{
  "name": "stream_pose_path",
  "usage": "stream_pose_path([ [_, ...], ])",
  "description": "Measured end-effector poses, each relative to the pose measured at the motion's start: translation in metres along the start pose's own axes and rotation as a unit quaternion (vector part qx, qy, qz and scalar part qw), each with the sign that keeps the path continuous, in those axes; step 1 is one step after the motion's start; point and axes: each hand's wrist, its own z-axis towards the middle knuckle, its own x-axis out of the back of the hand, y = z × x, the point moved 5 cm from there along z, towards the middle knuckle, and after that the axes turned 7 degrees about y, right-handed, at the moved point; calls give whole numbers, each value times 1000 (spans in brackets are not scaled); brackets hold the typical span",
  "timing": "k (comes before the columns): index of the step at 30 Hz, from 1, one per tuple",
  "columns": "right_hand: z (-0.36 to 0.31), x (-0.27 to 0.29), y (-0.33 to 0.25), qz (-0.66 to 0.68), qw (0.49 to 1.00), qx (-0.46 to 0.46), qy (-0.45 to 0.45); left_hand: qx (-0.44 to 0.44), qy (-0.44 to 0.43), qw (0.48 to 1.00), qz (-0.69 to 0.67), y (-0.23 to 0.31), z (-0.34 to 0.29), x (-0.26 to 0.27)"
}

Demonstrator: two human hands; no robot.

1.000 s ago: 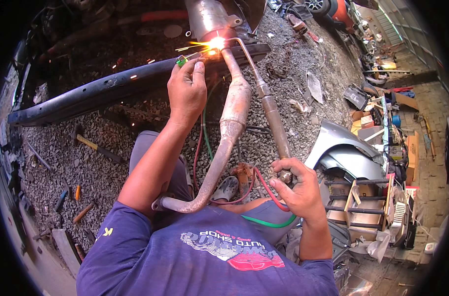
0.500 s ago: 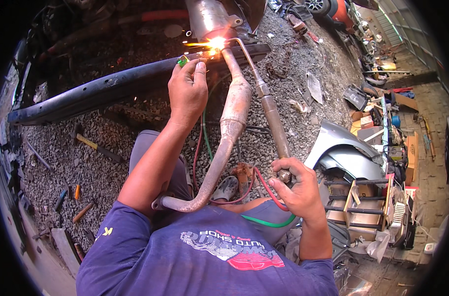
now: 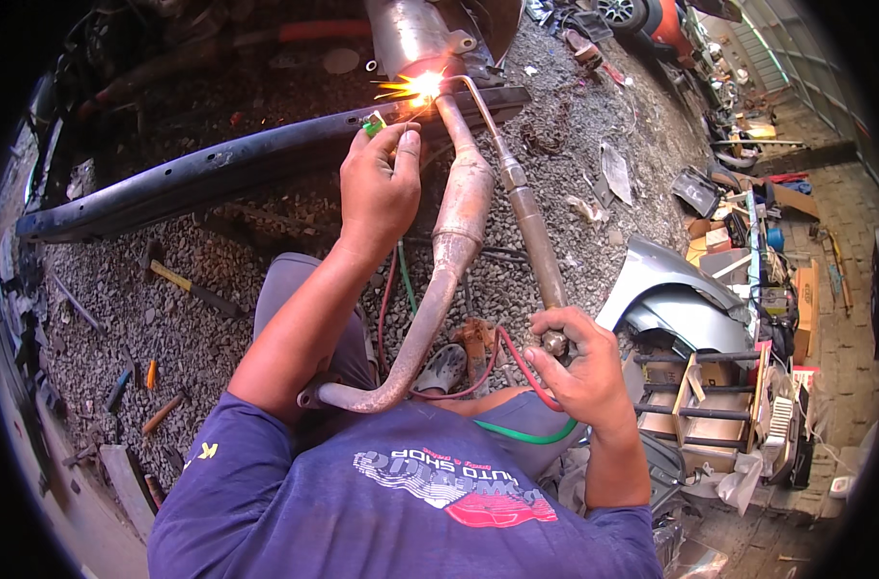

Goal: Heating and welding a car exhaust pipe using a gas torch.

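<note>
My right hand (image 3: 582, 372) is closed around the valve end of a gas torch (image 3: 536, 232), whose bent tip reaches up to a bright flame (image 3: 426, 87). Sparks fly from the joint where an exhaust pipe (image 3: 462, 183) with a swollen middle meets a metal muffler (image 3: 411, 34). Close below the flame, my left hand (image 3: 380, 188) pinches a thin wire that runs toward the glow. A small green piece (image 3: 373, 125) shows at its fingertips; its kind is unclear. The pipe's lower end curves to a flange (image 3: 309, 397) beside my left arm.
A dark metal beam (image 3: 218, 154) crosses behind my left hand. Red and green hoses (image 3: 531, 436) loop over my lap. A hammer (image 3: 184, 282) and other hand tools lie on gravel at left. Silver fenders (image 3: 681, 299) and a wooden rack (image 3: 695, 400) stand at right.
My left hand has shifted slightly right and down, with the green piece moving along. The flame's spark pattern differs. My right hand and the torch have hardly moved.
</note>
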Motion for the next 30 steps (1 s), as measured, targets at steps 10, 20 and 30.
stream_pose_path([
  [10,-25,13,7,34,999,-26,22,-17,-60,998,5,21,-20,1],
  [20,-77,40,21,222,960,-27,169,9,-146,987,73,25,-50,0],
  [30,-81,10,39,333,928,-96,138,81,-196,975,68,7,-60,7],
])
